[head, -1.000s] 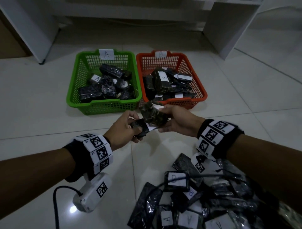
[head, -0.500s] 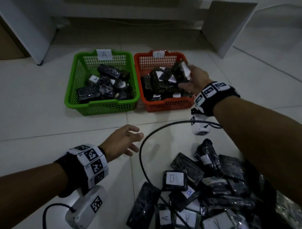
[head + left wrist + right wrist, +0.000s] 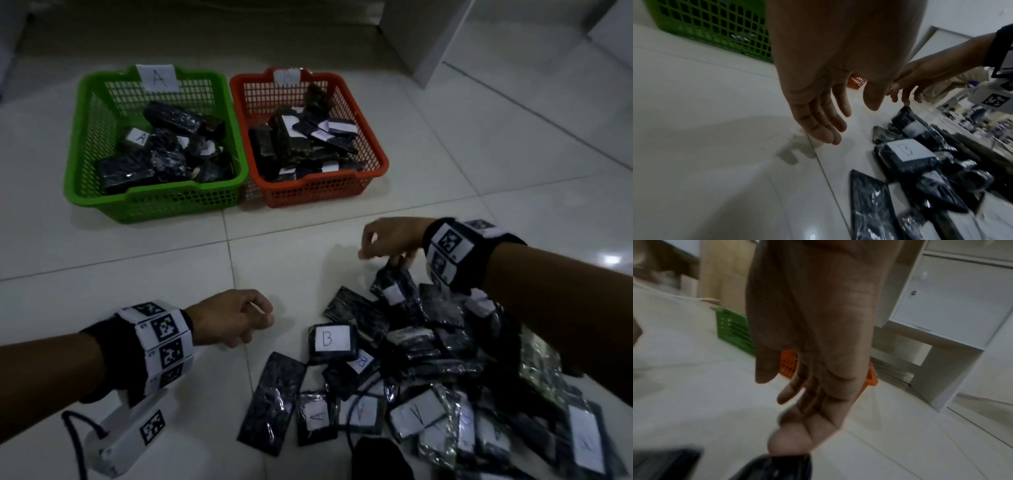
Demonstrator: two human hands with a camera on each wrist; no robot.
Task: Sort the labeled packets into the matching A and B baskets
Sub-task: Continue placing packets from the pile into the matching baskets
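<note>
A green basket point(image 3: 73, 185) labelled A and an orange basket point(image 3: 375, 144) labelled B stand side by side on the tiled floor, both holding several dark packets. A pile of dark labelled packets point(image 3: 428, 359) lies at the lower right. My right hand point(image 3: 380, 257) reaches down to the pile's far end. Its fingertips touch the tip of the top packet point(image 3: 397, 287), also seen in the left wrist view point(image 3: 908, 121); nothing is gripped. My left hand point(image 3: 263, 318) hovers empty over bare floor left of the pile, fingers relaxed point(image 3: 828, 129). A B-labelled packet point(image 3: 330, 341) lies nearest it.
White cabinet furniture point(image 3: 428, 41) stands behind and right of the baskets. A black cable point(image 3: 72, 428) trails from my left wrist camera, and another runs through the pile. Bare tile lies between baskets and pile.
The packet both hands held went with my right hand to the orange basket and stays there. My right hand came back to the pile, and my left hand drew back, empty.
</note>
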